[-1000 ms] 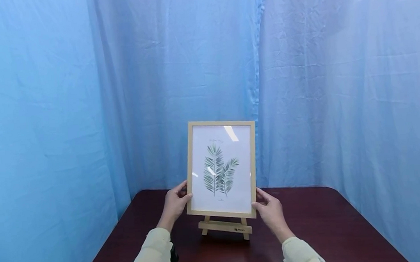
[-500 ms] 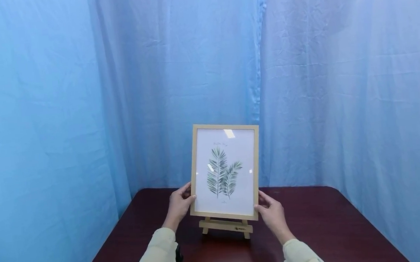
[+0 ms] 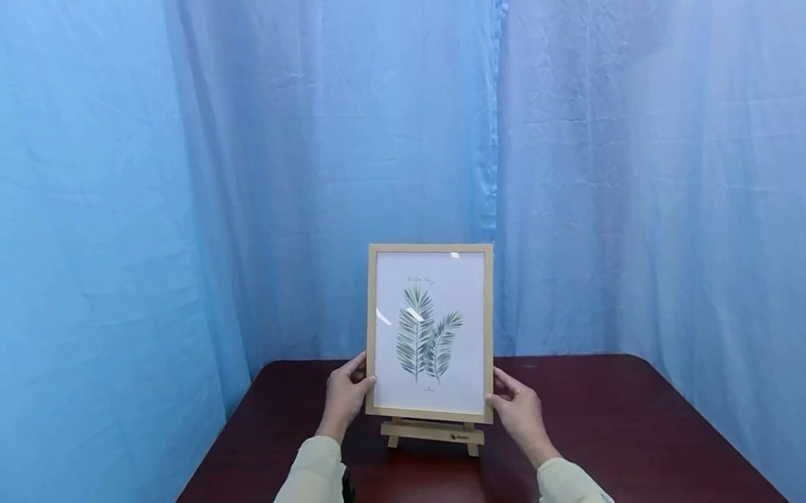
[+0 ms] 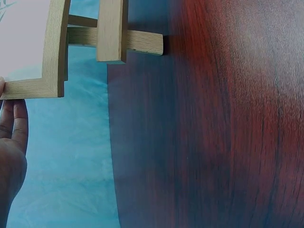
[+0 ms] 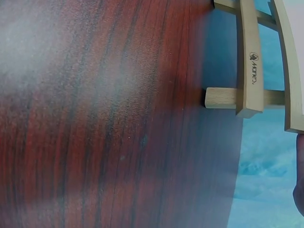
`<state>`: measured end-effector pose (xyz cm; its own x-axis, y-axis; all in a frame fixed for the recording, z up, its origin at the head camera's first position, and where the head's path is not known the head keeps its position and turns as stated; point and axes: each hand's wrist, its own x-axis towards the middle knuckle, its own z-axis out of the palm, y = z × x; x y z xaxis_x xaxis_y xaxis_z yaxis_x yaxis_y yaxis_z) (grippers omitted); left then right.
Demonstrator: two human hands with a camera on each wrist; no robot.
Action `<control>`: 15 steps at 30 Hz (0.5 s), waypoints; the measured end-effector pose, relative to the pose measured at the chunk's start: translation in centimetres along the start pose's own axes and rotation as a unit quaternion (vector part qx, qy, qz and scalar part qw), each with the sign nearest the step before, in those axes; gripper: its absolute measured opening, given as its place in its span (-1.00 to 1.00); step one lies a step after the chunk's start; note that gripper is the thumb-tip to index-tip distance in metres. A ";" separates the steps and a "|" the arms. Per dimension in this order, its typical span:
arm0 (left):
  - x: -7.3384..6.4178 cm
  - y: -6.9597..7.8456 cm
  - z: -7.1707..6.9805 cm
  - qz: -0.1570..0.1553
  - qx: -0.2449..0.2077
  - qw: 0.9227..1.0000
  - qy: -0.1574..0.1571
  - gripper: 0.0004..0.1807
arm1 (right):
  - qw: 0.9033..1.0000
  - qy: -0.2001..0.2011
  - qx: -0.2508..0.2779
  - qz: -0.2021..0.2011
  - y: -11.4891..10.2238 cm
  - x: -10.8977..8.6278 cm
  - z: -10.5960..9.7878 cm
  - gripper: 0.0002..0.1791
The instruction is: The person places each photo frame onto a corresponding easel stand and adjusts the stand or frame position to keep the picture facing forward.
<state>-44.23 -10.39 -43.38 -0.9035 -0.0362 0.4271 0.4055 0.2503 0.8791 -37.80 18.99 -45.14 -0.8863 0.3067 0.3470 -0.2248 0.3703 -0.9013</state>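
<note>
Both hands hold a picture frame (image 3: 430,328) with a light wood border and a print of two green palm leaves. My left hand (image 3: 344,394) grips its lower left side, thumb in front and fingers behind. On the lower right side, my right hand (image 3: 520,412) pinches the border the same way. The frame is slightly tilted in the head view. Below its bottom edge shows the ledge of a small wooden easel (image 3: 432,431), whose feet stand on the table. The wrist views show a gap between frame (image 4: 52,47) and ledge (image 5: 250,61). The frame hides the easel's upper part.
The dark red wooden table (image 3: 601,425) has rounded far corners. Blue curtains (image 3: 365,128) hang behind it and along both sides. Light reflects off the glossy tabletop in the wrist views.
Over the last second the frame and both hands have moved slightly down, and the frame and left hand a little to the right. Reflections on the glass have shifted. Both hands keep their grip.
</note>
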 end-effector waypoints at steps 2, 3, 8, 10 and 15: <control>0.0 -0.2 0.2 -0.001 -0.003 1.000 0.001 -0.45 | 1.000 -0.002 0.003 0.008 0.3 0.1 0.1 -0.39; 0.0 -0.3 0.3 -0.002 -0.001 1.000 0.002 -0.45 | 1.000 -0.002 0.004 0.009 0.4 0.1 0.1 -0.39; -0.1 -0.7 0.6 -0.018 0.005 1.000 0.008 -0.44 | 1.000 -0.004 0.008 0.013 0.9 0.2 0.4 -0.38; -0.1 -0.9 0.6 -0.022 0.006 1.000 0.010 -0.44 | 1.000 -0.003 0.010 0.014 1.2 0.2 0.6 -0.39; -0.2 -1.5 0.8 -0.018 0.014 1.000 0.011 -0.44 | 1.000 0.004 0.005 0.011 1.9 0.2 0.8 -0.39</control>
<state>-44.77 -9.98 -44.93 -0.9144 -0.0673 0.3993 0.3677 0.2748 0.8884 -38.72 18.99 -46.97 -0.8879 0.3221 0.3283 -0.2087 0.3539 -0.9117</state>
